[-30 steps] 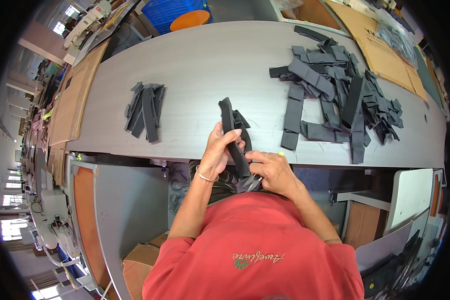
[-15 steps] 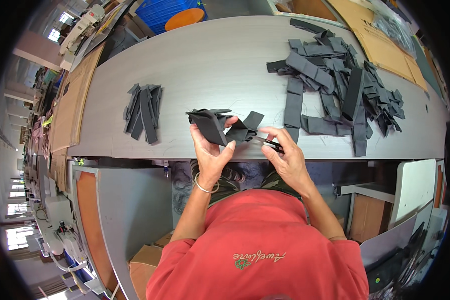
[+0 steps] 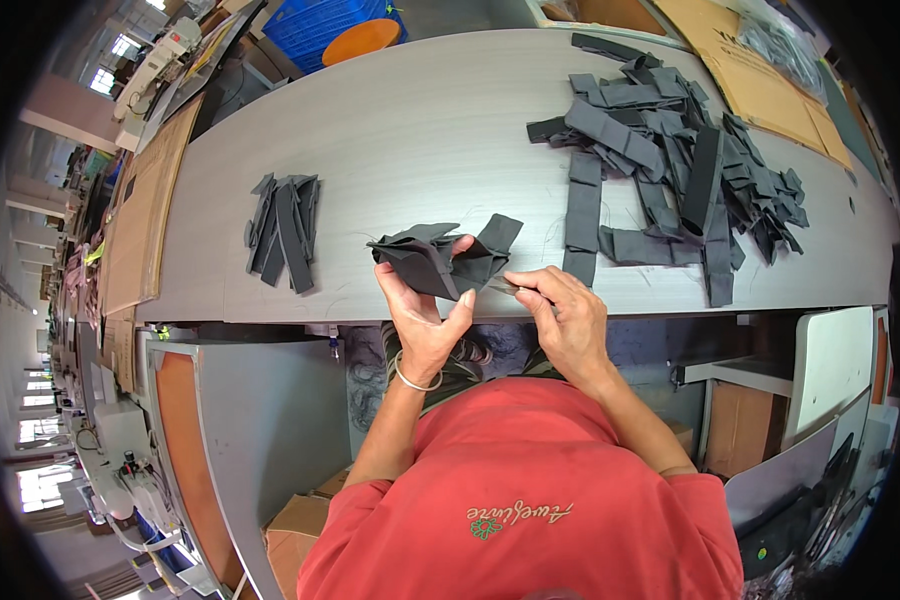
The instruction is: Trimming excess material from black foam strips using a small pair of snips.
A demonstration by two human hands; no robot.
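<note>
My left hand (image 3: 422,322) is closed around a bunch of folded dark grey fabric pieces (image 3: 420,258), thumb in front and fingers partly hidden behind the cloth. One end of the fabric (image 3: 498,236) sticks up toward the right. In my right hand (image 3: 568,315) is a small pair of thread snips (image 3: 504,287); only the metal blades show, close to the lower right edge of the fabric, and the handle is hidden by my fingers. Whether the blades touch the cloth I cannot tell. Both hands are above the near edge of the grey table (image 3: 370,130).
To the left lies a small stack of dark fabric strips (image 3: 283,228). A large loose heap of similar strips (image 3: 660,150) covers the right side. Flat cardboard (image 3: 760,85) borders the far right, and more cardboard (image 3: 150,220) the left. Behind the table stands a blue crate (image 3: 315,30).
The right hand has turned and closed further over the snips, hiding the black handle that showed before. The fabric in my left hand has fanned open a little and shifted slightly left.
</note>
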